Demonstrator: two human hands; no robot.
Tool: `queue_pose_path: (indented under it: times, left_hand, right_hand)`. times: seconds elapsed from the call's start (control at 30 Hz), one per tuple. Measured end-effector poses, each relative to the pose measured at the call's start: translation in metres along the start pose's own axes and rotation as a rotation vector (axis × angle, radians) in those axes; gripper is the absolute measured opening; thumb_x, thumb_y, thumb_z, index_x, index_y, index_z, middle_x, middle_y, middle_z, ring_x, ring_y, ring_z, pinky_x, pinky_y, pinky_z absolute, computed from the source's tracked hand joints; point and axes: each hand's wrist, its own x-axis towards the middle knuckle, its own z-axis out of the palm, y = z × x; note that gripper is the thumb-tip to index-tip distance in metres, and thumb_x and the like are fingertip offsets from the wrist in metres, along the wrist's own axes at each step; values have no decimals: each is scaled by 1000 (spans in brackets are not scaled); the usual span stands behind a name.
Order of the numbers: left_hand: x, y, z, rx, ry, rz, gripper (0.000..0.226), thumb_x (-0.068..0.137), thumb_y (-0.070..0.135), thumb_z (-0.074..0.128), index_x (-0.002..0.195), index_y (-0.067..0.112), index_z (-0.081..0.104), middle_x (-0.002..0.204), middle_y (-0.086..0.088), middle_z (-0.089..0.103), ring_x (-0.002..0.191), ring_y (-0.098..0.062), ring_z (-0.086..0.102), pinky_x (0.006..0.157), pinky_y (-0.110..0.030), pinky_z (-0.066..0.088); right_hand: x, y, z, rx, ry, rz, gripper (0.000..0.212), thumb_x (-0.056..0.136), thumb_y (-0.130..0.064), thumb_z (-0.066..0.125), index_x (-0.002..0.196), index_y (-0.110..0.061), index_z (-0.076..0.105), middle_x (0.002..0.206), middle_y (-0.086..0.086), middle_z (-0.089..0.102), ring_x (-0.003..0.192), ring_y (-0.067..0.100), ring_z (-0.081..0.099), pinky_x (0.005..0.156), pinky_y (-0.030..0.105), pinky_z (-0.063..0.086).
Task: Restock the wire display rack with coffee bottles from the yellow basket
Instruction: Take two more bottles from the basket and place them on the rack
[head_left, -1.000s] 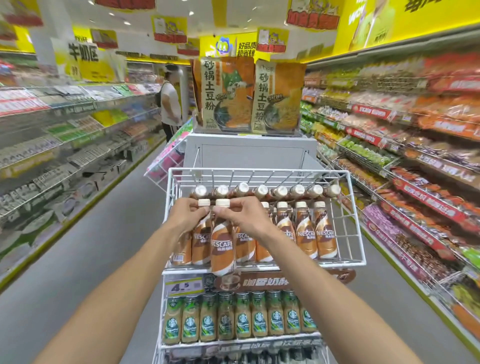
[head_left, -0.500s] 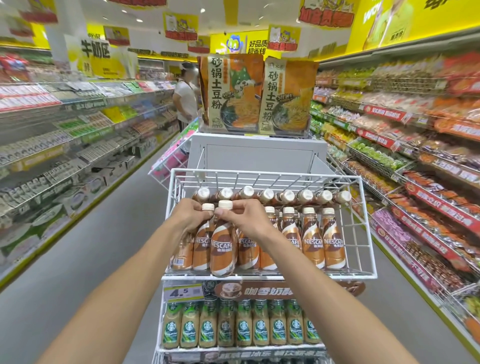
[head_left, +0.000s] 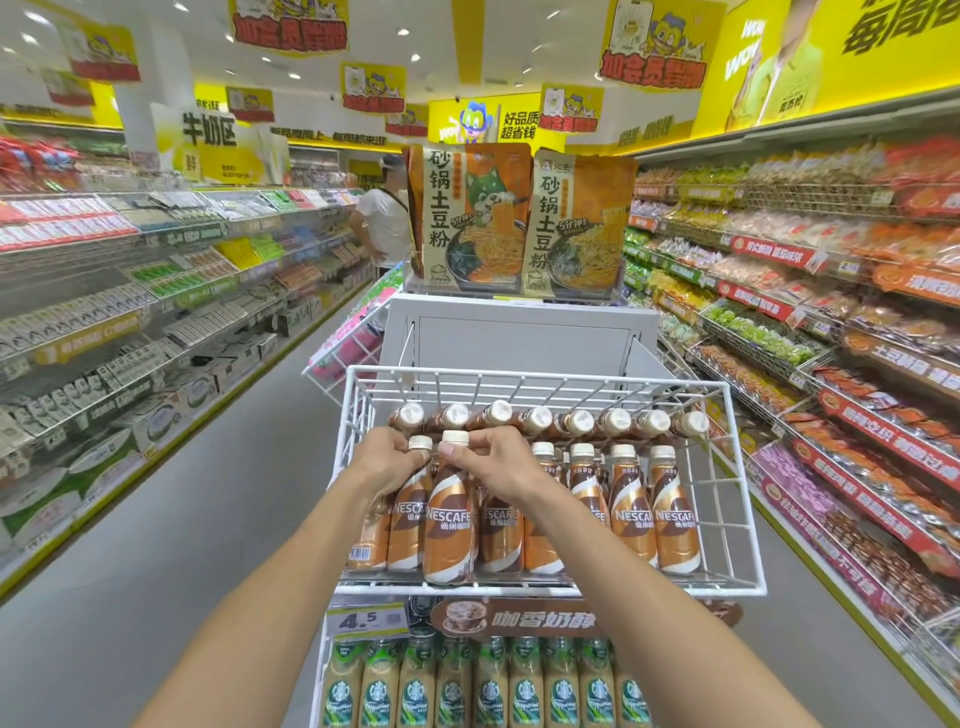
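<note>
Coffee bottles, the brown Nescafe ones with white caps, stand upright in a row along the front of the top basket of the white wire display rack; a 2nd row lies on its side behind them, caps facing the camera; both hands are in that basket at the left end of the front row; the left hand is curled around the neck of a bottle, fingers closed on it just under the cap; the right hand pinches the neck of the bottle next to it, thumb and fingers wrapped right below its cap, and that one sits a bit forward of the rest, touching the front wire; the 2 hands are almost touching each other; below, a tier of green-label Starbucks bottles stands packed tight; a price tag reading 4.5 hangs on the rack front beside a brown sign; noodle packs sit on a grey box behind the rack; snack shelves run down the right of the aisle.
</note>
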Motion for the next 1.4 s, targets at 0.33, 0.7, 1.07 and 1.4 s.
queue_pose_path:
  times: [0.33, 0.7, 1.07, 1.4]
  left_hand:
    - [-7, 4, 1, 21, 13, 20, 31, 92, 29, 73, 72, 5, 67, 79, -15, 73, 77, -31, 66, 74, -39, 53]
    - [-6, 6, 3, 132, 26, 37, 37, 91, 25, 74, 62, 10, 55, 56, -2, 54, 55, -15, 49, 50, -28, 35]
    - [-13, -5, -3, -10, -82, 101, 19, 84, 21, 81, 84, 19, 62, 76, 7, 71, 83, -21, 73, 86, -41, 61]
    - [-17, -8, 4, -109, -51, 58, 81, 83, 17, 83, 149, -3, 41, 147, -20, 55, 134, -31, 54, 115, -40, 43]
  right_hand:
    - [-2, -8, 3, 28, -17, 64, 55, 90, -48, 78, 122, -3, 75, 116, 11, 79, 113, 26, 74, 104, 47, 57]
    - [-5, -1, 0, 47, -37, 21, 36, 91, -47, 78, 104, -13, 81, 88, -4, 82, 75, -1, 74, 71, 18, 53]
    - [1, 3, -2, 16, -48, 9, 29, 92, -44, 78, 94, -15, 80, 87, 0, 82, 62, -7, 68, 60, 11, 50]
    - [-20, 4, -42, -8, -55, 60, 21, 95, -41, 74, 95, -20, 78, 74, -18, 78, 73, -2, 72, 60, 6, 51]
